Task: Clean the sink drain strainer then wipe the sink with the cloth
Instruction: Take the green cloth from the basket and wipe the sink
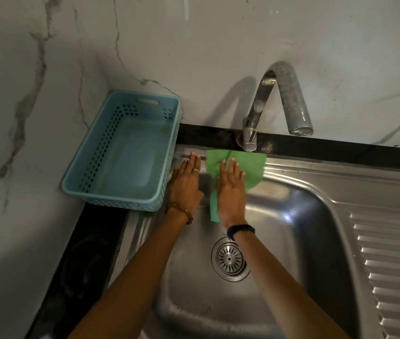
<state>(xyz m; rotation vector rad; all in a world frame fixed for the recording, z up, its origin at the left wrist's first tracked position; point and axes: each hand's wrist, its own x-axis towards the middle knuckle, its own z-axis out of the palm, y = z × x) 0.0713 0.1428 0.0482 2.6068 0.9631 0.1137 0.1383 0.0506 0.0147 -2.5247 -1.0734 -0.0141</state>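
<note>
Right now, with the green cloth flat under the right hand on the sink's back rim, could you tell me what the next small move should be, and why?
Probably slide the right hand and green cloth rightward along the back rim, past the faucet; the cloth lies at that rim's left end, with the left hand flat beside it.

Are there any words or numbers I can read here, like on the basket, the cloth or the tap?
None: no words or numbers show anywhere.
Basket: plain blue, no label.
Cloth: plain green.
Tap: bare metal, no brand visible.
Strainer: only slots, no writing.
</note>
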